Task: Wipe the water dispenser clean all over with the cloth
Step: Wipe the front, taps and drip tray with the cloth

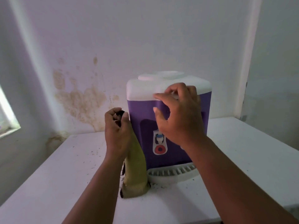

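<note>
At far left, a pale window opening [7, 113] admits daylight beside a whitewashed wall [145, 38] marked by a spreading brown damp stain [80, 101]. Below it, a white, flat tabletop [56, 172], flecked with dark crumbs, carries the objects of the task. The left hand [117, 128] is raised just left of the appliance, its fingers curled tightly around the upper end of a long, yellow-green cloth [135, 172] with dark trim; the cloth hangs downward from the fist, and its lower end rests bunched on the tabletop, against the front left corner of the appliance base. At centre stands the countertop water dispenser [142, 113], upright near the back wall, with a violet plastic body, a white moulded top and a white slotted drip tray [171, 172] at its foot. A white tap panel [159, 143] with a blue-tipped spout and a red round button sits in the front recess. To the right, the right hand [179, 113] is held before the dispenser's upper front, fingers spread and loosely bent, gripping nothing; whether the fingertips touch the white top cannot be told.
</note>
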`<state>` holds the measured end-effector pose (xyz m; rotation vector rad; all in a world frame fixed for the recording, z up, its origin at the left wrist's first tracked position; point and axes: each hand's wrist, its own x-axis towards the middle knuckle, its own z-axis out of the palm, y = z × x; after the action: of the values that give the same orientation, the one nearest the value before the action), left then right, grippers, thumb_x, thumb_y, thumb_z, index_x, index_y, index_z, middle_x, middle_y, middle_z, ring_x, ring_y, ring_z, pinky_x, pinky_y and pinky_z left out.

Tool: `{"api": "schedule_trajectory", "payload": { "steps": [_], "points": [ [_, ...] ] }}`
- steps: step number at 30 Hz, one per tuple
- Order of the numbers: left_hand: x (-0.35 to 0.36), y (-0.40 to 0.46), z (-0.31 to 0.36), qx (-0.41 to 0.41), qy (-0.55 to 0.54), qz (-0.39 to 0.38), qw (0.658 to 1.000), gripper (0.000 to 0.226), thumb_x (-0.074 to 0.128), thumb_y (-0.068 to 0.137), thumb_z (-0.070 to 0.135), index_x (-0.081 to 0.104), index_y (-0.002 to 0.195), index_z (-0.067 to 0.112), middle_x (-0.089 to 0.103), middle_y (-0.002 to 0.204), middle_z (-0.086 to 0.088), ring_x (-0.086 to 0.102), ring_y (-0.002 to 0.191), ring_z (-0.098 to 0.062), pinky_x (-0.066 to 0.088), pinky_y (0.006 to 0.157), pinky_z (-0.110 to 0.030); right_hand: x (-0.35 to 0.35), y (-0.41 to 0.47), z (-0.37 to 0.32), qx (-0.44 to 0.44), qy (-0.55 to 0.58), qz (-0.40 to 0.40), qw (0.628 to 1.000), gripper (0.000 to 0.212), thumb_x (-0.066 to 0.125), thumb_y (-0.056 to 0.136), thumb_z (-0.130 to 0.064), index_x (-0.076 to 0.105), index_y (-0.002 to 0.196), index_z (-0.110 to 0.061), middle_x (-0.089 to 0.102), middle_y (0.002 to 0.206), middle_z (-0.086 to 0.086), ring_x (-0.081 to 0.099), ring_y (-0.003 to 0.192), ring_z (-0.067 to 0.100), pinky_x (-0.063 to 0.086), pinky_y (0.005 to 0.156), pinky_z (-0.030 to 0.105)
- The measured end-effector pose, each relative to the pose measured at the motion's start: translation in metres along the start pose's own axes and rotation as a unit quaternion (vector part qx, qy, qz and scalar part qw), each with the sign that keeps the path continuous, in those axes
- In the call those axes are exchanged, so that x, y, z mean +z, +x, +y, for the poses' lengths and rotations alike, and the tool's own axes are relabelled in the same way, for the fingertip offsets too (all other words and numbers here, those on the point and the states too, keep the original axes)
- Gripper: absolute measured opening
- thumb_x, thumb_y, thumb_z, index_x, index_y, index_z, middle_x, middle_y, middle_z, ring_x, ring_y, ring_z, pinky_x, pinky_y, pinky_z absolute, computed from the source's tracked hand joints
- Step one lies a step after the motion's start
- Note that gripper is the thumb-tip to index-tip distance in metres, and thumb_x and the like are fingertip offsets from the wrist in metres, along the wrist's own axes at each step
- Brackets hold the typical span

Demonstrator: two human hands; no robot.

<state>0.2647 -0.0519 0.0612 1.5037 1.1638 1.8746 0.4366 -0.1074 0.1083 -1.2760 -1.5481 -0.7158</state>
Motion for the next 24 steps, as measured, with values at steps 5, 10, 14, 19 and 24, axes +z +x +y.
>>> {"api": "schedule_trajectory", "payload": {
  "steps": [5,10,14,19,24],
  "points": [
    [0.008,-0.009,0.018,0.068,-0.027,0.121,0.99,0.025,0.082,0.088,0.023,0.073,0.112,0.022,0.072,0.092,0.017,0.069,0.084,0.006,0.05,0.074,-0.005,0.016,0.034,-0.001,0.009,-0.018,-0.035,0.999,0.051,0.057,0.088,-0.055,0.061,0.132,-0.03,0.053,0.138,-0.001,0.045,0.131,0.022,0.027,0.111,0.048],
    [0.011,-0.029,-0.002,0.236,0.067,0.107,0.963,0.021,0.076,0.091,0.002,0.078,0.112,0.006,0.074,0.103,0.001,0.066,0.095,0.005,0.052,0.083,-0.009,0.03,0.033,0.003,0.018,-0.023,-0.005,1.0,0.051,0.051,0.089,-0.057,0.061,0.13,-0.029,0.061,0.129,-0.006,0.05,0.125,0.019,0.026,0.114,0.046],
    [0.013,-0.028,-0.013,0.324,0.103,0.093,0.936,0.02,0.08,0.086,-0.002,0.079,0.106,0.002,0.074,0.098,-0.005,0.07,0.089,-0.01,0.053,0.081,-0.012,0.034,0.031,0.002,0.023,-0.013,0.022,0.999,0.048,0.053,0.088,-0.055,0.063,0.126,-0.028,0.062,0.126,-0.007,0.05,0.123,0.019,0.027,0.113,0.045],
    [0.022,-0.001,0.004,0.329,0.069,0.139,0.931,0.013,0.079,0.091,0.005,0.08,0.104,0.003,0.072,0.097,-0.001,0.069,0.085,-0.011,0.054,0.077,-0.017,0.037,0.03,0.001,0.023,-0.015,0.033,0.999,0.048,0.056,0.088,-0.055,0.065,0.125,-0.027,0.063,0.125,-0.007,0.051,0.122,0.02,0.028,0.113,0.045],
    [0.025,-0.007,-0.002,0.333,0.085,0.125,0.931,0.017,0.08,0.09,0.004,0.079,0.107,0.004,0.07,0.096,-0.001,0.067,0.084,-0.011,0.054,0.075,-0.017,0.036,0.03,0.003,0.015,-0.03,0.024,0.999,0.047,0.052,0.092,-0.056,0.062,0.128,-0.026,0.061,0.127,-0.007,0.049,0.123,0.02,0.028,0.112,0.044]
  ]
}}
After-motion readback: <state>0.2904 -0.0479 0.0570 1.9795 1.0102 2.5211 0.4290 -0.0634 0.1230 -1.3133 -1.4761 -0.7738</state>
